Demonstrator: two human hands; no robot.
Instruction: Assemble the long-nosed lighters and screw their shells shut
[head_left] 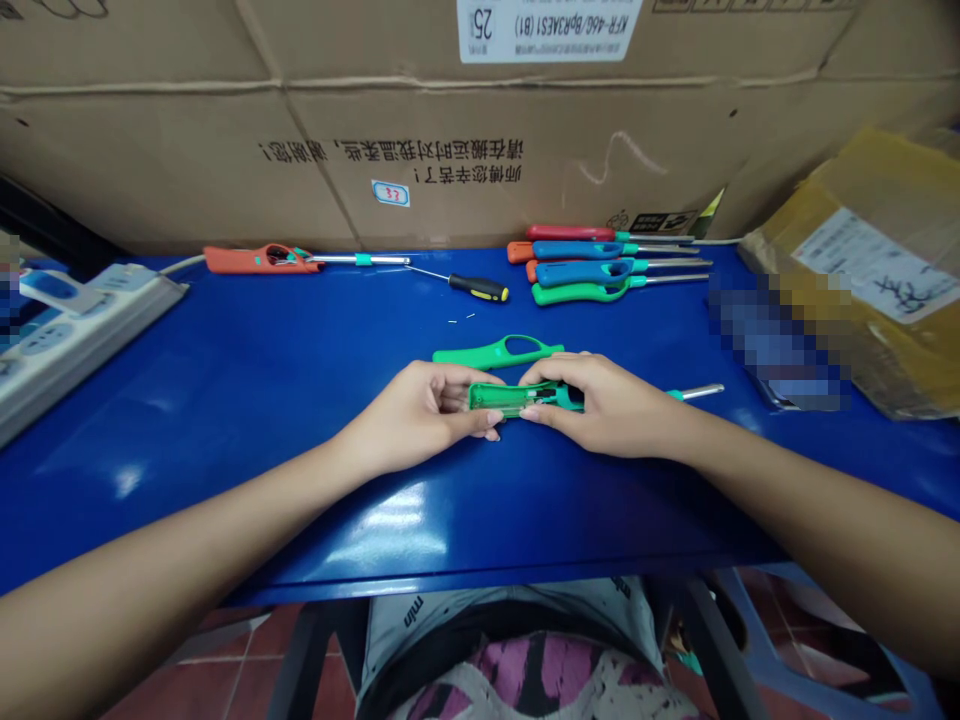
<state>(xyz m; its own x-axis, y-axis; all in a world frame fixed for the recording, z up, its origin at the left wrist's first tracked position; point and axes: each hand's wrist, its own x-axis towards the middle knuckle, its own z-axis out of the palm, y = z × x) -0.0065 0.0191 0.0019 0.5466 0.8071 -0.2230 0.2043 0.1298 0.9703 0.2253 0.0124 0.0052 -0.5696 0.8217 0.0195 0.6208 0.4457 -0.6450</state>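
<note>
My left hand [412, 415] and my right hand [600, 405] together grip an open green plastic utility lighter body [510, 398] from both ends. Its inner cavity faces up, and the fingers hide part of it. A metal nozzle [701, 392] sticks out to the right past my right hand. Just behind my fingers lies a loose green lighter shell half [495, 351], close to both hands. Farther back rests a small screwdriver with a black and yellow handle [478, 287]. Two tiny metal bits [461, 319] lie near it.
Several assembled lighters in red, blue and green [600, 262] lie at the back right of the blue metal table [225, 400], and an orange one [262, 260] lies back left. A white power strip [82, 340] sits at left, a taped parcel [877, 270] at right, and a cardboard box [480, 150] behind.
</note>
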